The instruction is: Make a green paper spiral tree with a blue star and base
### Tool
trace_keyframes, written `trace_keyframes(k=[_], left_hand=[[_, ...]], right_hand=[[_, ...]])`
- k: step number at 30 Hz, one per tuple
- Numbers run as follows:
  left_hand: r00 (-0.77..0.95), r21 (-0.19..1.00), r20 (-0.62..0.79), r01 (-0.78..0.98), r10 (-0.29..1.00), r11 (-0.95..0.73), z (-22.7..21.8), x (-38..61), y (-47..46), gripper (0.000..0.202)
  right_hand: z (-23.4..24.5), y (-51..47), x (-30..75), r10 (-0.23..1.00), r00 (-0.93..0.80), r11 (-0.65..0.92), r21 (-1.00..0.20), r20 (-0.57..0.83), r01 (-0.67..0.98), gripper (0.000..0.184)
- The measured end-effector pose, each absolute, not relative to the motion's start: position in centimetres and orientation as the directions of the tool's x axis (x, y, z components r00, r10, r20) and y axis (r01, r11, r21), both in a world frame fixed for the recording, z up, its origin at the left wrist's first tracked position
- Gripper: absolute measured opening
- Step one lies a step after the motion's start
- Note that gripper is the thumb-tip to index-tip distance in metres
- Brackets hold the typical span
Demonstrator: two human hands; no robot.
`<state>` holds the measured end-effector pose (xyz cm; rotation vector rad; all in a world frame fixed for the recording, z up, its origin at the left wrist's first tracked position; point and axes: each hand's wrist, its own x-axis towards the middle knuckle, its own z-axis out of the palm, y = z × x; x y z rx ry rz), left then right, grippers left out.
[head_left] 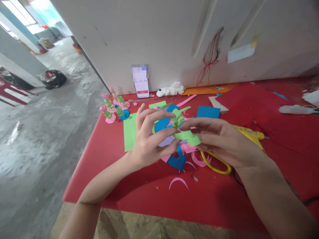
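Above the middle of the table, a light green paper strip (185, 135), folded zigzag and curling, is held between my two hands. My left hand (152, 136) pinches its left side with thumb and fingertips. My right hand (221, 137) grips the other side, its fingers closed on the paper. Below lie blue, pink, lilac and green paper scraps, with a blue piece (178, 162) and a green sheet (129, 132) near my left hand. Yellow-handled scissors (221, 171) sit under my right hand, partly hidden. A yellow glue gun (249, 132) rests just beyond it.
Small paper flowers (112, 104) on round bases stand at the table's left edge. A phone (141, 83) showing a timer leans on the white panel at the back. A white object (170, 90) lies beside it. A white bottle (296, 109) is far right.
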<state>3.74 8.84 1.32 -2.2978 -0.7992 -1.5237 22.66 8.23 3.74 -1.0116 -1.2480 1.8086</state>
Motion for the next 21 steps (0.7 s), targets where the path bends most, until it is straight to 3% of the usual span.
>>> trace_keyframes(k=[9, 14, 21], left_hand=[[0.289, 0.082, 0.906, 0.597, 0.309, -0.798, 1.38, 3.69, 8.77, 0.007], [0.288, 0.169, 0.880, 0.554, 0.379, -0.815, 1.60, 3.48, 8.74, 0.008], [0.285, 0.343, 0.822, 0.443, 0.493, -0.828, 1.93, 3.34, 8.59, 0.015]], right_hand=[[4.41, 7.85, 22.46, 0.853, -0.477, -0.295, -0.950, -0.211, -0.107, 0.033], [4.63, 7.87, 22.34, 0.847, -0.481, -0.290, -0.955, -0.228, -0.058, 0.031], [4.71, 7.59, 22.37, 0.828, -0.546, -0.056, -0.988, -0.127, 0.144, 0.016]])
